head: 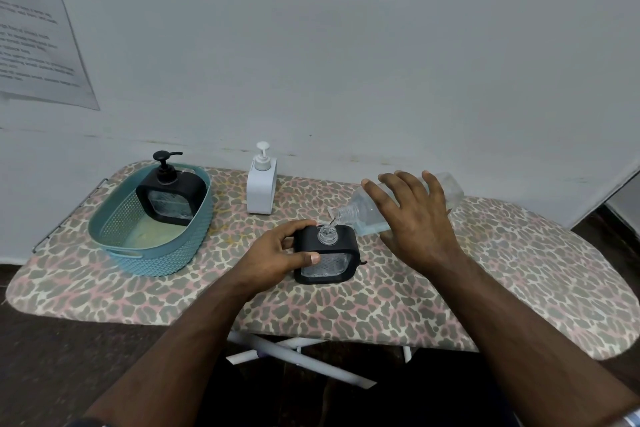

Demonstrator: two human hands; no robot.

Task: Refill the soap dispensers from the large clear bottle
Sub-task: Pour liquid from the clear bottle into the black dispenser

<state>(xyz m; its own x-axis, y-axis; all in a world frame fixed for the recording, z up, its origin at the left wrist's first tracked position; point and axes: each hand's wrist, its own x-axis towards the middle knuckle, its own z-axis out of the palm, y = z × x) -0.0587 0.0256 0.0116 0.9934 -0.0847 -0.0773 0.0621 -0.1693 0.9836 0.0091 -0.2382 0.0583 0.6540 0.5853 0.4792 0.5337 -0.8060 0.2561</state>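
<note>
Head view, single entry.

Item 1: large clear bottle (363, 215). Held by the right hand (415, 218), whose fingers (398, 184) lie spread over the upper side of the body; the thumb is hidden beneath, so the grasp looks like a wrap from above rather than a pinch. Long axis close to level, base up and away to the right of the fingers, neck pointing down and to their left. A thin stream leaves the mouth.

Item 2: open black dispenser (325, 255), pump removed, standing on the leopard-print board (519, 270). Its clear neck sits directly under the bottle mouth, just left of and below the right fingertips. The left hand (277, 256) grips its left side, thumb across the front face, fingers curled over the top corner.

Item 3: white dispenser (261, 191), pump fitted, beyond the left fingers, well apart.

Item 4: second black dispenser (171, 194), inside the teal basket (152, 253), far left of both hands.

Judgement: the pour turns on mouth-over-neck alignment; the right hand governs tilt.
</note>
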